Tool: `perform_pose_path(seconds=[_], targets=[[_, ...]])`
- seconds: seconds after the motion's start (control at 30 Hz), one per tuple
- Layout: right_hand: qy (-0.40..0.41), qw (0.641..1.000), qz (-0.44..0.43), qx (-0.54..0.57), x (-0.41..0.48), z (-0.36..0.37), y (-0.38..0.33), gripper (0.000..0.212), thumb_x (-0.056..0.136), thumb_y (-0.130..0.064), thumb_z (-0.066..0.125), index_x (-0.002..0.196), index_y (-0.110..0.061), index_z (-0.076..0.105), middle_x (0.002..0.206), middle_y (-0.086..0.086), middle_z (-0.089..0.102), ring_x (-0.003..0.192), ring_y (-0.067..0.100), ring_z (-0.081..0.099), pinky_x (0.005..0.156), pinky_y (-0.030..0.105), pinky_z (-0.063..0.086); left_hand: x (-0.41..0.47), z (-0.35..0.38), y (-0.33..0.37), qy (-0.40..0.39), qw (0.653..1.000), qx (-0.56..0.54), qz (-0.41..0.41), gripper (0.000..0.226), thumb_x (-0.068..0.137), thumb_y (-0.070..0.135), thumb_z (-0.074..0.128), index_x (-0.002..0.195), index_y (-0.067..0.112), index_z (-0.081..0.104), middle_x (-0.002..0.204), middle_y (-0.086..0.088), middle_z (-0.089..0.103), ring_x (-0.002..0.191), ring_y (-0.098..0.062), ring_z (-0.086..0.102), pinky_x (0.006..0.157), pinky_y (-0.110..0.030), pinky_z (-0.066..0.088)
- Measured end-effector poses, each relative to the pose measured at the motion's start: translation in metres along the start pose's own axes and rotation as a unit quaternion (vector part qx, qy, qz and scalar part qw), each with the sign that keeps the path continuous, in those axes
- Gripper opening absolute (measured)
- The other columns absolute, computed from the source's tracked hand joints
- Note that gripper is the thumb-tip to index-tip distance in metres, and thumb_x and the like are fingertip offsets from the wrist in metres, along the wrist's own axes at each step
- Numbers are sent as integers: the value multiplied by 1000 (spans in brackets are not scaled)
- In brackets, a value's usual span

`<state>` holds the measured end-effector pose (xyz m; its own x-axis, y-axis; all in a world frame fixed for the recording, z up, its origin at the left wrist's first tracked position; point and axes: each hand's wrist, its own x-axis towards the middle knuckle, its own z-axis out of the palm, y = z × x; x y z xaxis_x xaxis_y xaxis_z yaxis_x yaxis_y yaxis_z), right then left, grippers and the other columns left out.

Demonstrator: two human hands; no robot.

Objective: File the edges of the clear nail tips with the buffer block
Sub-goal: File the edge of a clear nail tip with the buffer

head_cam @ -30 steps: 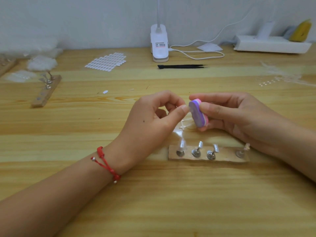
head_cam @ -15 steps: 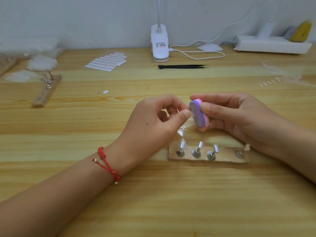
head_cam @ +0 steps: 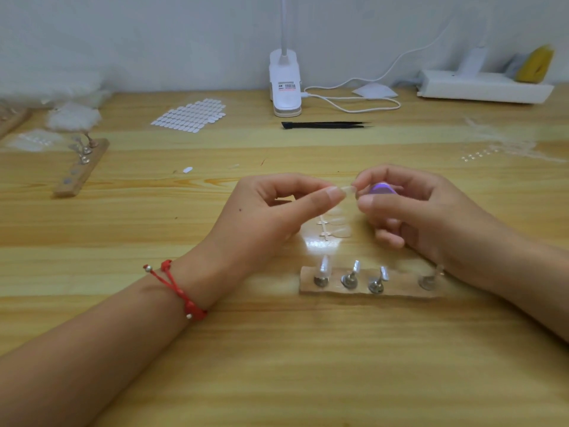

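Two hands are held over the wooden table [head_cam: 123,229] at the centre of the frame. A single clear nail tip [head_cam: 348,189] is pinched between the thumb and forefinger of the left hand [head_cam: 271,220], and the other fingers of that hand are curled inward. The buffer block [head_cam: 381,189], of which only a blurred purple part is seen, is gripped by the right hand [head_cam: 421,220] between the thumb and the curled fingers. The free end of the nail tip is brought up to the block and the right fingertips. Whether tip and block actually touch cannot be told, as that spot is blurred.

Just below the hands, further clear nail tips [head_cam: 337,232] are laid flat on the table on a thin white sprue. Nearer the lower edge a short wooden strip [head_cam: 397,291] is laid, with four metal stands [head_cam: 349,280] set along it. Pale tips are carried on the three stands towards its left end, while the fourth is partly hidden by the right wrist. A red cord bracelet [head_cam: 181,294] is worn on the left wrist.

At the top centre a white clip lamp [head_cam: 284,87] is placed against the wall, with black tweezers [head_cam: 326,125] laid just in front of it. A sheet of small white tabs [head_cam: 191,115] is seen to the upper left of centre, a second wooden strip [head_cam: 83,167] farther left, and a white power strip [head_cam: 483,87] at the upper right.
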<state>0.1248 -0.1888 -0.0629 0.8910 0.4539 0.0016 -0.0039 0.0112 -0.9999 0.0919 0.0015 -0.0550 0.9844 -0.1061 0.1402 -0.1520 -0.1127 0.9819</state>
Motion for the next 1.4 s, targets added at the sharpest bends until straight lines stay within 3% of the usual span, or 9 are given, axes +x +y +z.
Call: perform_pose_path(seconds=[0.13, 0.2, 0.3, 0.57, 0.7, 0.8, 0.97, 1.1, 1.4], targets=[[-3, 999, -20, -42, -2, -1, 2, 17, 67, -37, 78, 81, -26, 74, 56, -10, 46, 47, 8, 37, 43, 15, 37, -1, -1, 0, -24, 1000, 15, 3, 22, 69, 37, 71, 80, 20, 78, 53, 9, 55, 44, 0, 36, 46, -8, 30], [-8, 998, -26, -50, -3, -1, 1, 15, 69, -35, 76, 81, -26, 75, 55, -10, 45, 46, 7, 38, 43, 14, 36, -3, 0, 1, -39, 999, 31, 10, 23, 71, 37, 71, 82, 19, 78, 62, 1, 63, 46, 0, 39, 47, -8, 31], [-27, 997, -34, -58, -5, -2, 0, 10, 73, -28, 78, 83, -28, 75, 54, -13, 48, 43, 7, 39, 43, 11, 36, -2, 0, 0, -15, 1000, 16, 4, 22, 69, 39, 70, 78, 21, 77, 54, 14, 56, 44, 0, 37, 46, -8, 30], [-23, 995, -22, -90, -6, -1, -1, 19, 72, -41, 79, 80, -25, 75, 52, -10, 46, 44, 7, 38, 43, 12, 35, -3, 1, 0, -39, 998, 38, 7, 26, 67, 41, 70, 79, 19, 76, 71, 1, 62, 55, -7, 41, 47, -10, 32], [-8, 995, 15, 99, 1, 1, -2, 21, 79, -23, 59, 83, -14, 78, 67, 2, 51, 51, 10, 40, 43, 21, 42, -1, 0, -1, -29, 999, 30, 11, 17, 67, 40, 70, 71, 24, 73, 63, 10, 56, 46, -3, 39, 47, -10, 33], [5, 983, 34, 182, 1, -1, -4, 28, 88, -9, 47, 97, -5, 73, 77, 10, 53, 61, 15, 53, 56, 31, 55, 0, 0, -2, -32, 999, 28, 11, 10, 71, 35, 70, 70, 24, 71, 62, 12, 56, 44, -1, 40, 46, -10, 34], [9, 990, 8, 139, -2, -3, -3, 27, 81, -15, 59, 103, -11, 75, 87, 11, 70, 87, 17, 70, 74, 28, 58, 0, -2, -4, -57, 997, 51, 17, 12, 89, 15, 62, 77, 16, 64, 46, 18, 50, 41, 1, 39, 48, -7, 34], [3, 997, -3, 75, -5, 3, -4, 27, 74, -21, 66, 98, -18, 77, 91, 4, 75, 78, 13, 70, 69, 20, 56, 0, -2, -4, -68, 996, 50, 23, 15, 92, 13, 58, 77, 15, 61, 47, 18, 51, 42, 1, 38, 49, -7, 33], [18, 998, 3, 56, -6, 5, -3, 30, 68, -25, 71, 96, -19, 78, 91, 10, 76, 80, 18, 73, 71, 24, 58, -1, 1, -3, -93, 991, 93, 24, 18, 92, 13, 59, 75, 17, 60, 47, 18, 48, 44, 0, 36, 49, -12, 31]])
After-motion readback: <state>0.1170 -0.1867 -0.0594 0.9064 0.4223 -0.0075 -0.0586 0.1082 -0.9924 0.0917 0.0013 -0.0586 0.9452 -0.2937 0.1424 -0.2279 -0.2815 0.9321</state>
